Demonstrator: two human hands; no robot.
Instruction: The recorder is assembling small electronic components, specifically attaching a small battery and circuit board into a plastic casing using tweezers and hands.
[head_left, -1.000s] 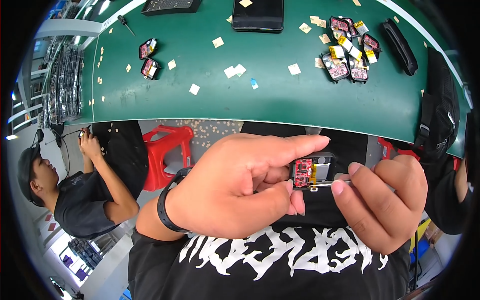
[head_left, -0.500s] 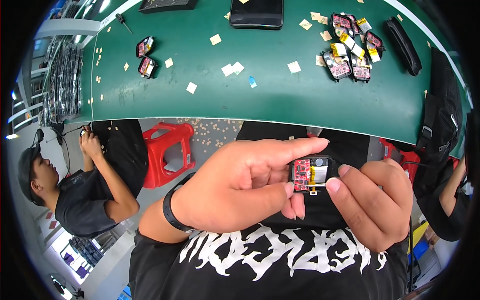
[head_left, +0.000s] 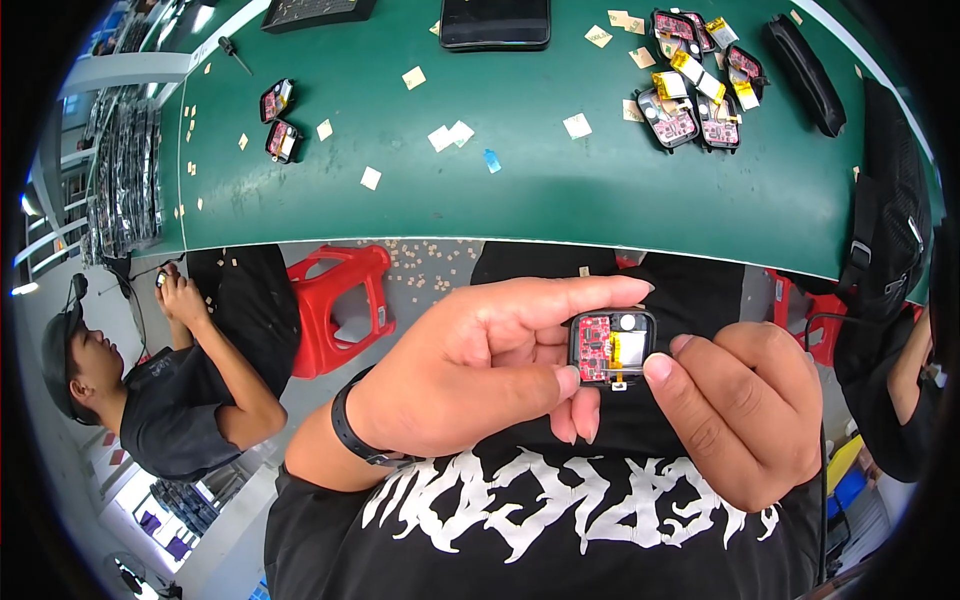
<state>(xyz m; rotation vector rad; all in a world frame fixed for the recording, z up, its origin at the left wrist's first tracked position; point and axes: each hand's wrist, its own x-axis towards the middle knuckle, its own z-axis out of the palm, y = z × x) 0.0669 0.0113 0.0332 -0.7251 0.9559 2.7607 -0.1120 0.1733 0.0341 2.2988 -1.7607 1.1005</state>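
Observation:
My left hand (head_left: 470,365) holds a small black device housing (head_left: 650,330) between its thumb and fingers, with the forefinger stretched out above it. Inside the housing lie a red circuit board (head_left: 594,348) and a silver battery pouch (head_left: 629,349) with yellow tape along one side. My right hand (head_left: 750,405) is closed, thumb and forefinger drawn together at the housing's lower right edge. A thin pale line runs from that thumb tip across the lower part of the housing; whether it is a tool or a wire I cannot tell.
On the green table (head_left: 320,205) lie more opened housings (head_left: 668,125) with batteries, two housings (head_left: 283,140) at the left, paper squares (head_left: 414,77), a dark tablet-like slab (head_left: 495,22) and a black case (head_left: 805,75). A co-worker (head_left: 180,390) sits left, near a red stool (head_left: 340,315).
The view has shifted slightly, moving the table's things a little left and up. Both hands keep their grip, and the housing's open face shows a bit more squarely.

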